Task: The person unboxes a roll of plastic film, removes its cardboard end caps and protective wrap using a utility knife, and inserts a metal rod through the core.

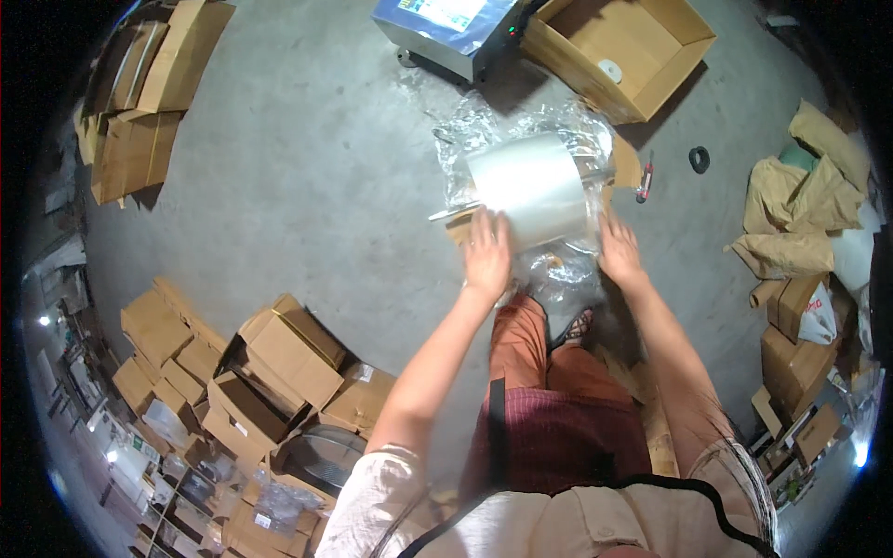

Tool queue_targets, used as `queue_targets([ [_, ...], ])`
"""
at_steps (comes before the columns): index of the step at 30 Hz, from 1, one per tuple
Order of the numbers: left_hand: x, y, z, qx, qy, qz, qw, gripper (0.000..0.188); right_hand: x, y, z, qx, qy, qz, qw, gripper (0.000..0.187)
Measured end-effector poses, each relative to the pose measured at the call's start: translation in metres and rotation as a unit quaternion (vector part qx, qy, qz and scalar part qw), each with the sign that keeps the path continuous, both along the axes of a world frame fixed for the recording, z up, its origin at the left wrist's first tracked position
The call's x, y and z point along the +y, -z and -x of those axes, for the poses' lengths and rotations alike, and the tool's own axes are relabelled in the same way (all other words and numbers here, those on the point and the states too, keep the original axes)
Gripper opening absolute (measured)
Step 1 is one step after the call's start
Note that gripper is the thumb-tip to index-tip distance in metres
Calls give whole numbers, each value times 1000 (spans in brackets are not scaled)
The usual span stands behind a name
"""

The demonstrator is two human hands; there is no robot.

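Note:
A shiny silver metal cylinder (532,191) lies on its side on crumpled clear plastic wrap (465,130). A thin metal bar (454,213) sticks out past its left end. My left hand (488,253) rests with fingers stretched out at the cylinder's near left edge. Beyond the near right end, my right hand (618,247) has its fingers extended against the plastic; whether it also touches the metal, I cannot tell. Both hands look slightly blurred. Brown cardboard (626,166) shows beside and partly under the cylinder.
A red utility knife (645,182) and a black tape roll (699,160) lie on the grey floor to the right. Ahead stand a blue-topped machine (446,33) and an open cardboard box (642,79). Cardboard boxes (288,358) pile up at left; brown paper sacks (791,200) lie far right.

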State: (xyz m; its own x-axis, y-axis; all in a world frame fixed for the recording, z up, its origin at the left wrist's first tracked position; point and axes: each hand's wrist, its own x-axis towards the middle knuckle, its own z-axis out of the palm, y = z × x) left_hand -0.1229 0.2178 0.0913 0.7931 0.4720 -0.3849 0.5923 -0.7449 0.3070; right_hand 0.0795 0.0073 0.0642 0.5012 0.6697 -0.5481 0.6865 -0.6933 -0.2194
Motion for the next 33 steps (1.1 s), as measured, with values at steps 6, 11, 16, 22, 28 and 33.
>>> queue_targets([
  [6, 19, 54, -38, 84, 210, -80, 971, 73, 106, 19, -3, -24, -138, -13, 990, 72],
  [11, 12, 48, -13, 67, 222, -95, 968, 73, 79, 19, 23, -24, -116, -77, 990, 78],
  [16, 33, 42, 9, -67, -51, 141, 986, 75, 78, 21, -6, 36, 2, -218, 975, 61],
  [22, 90, 96, -40, -120, -520, 290, 795, 67, 104, 124, -68, 372, 468, -244, 764, 52],
  [28, 90, 140, -97, -81, -536, 290, 789, 62, 94, 123, -59, 249, 324, -130, 903, 42],
  [33, 80, 127, -105, -145, -554, 294, 766, 64, 67, 110, -87, 383, 361, -223, 821, 41],
])
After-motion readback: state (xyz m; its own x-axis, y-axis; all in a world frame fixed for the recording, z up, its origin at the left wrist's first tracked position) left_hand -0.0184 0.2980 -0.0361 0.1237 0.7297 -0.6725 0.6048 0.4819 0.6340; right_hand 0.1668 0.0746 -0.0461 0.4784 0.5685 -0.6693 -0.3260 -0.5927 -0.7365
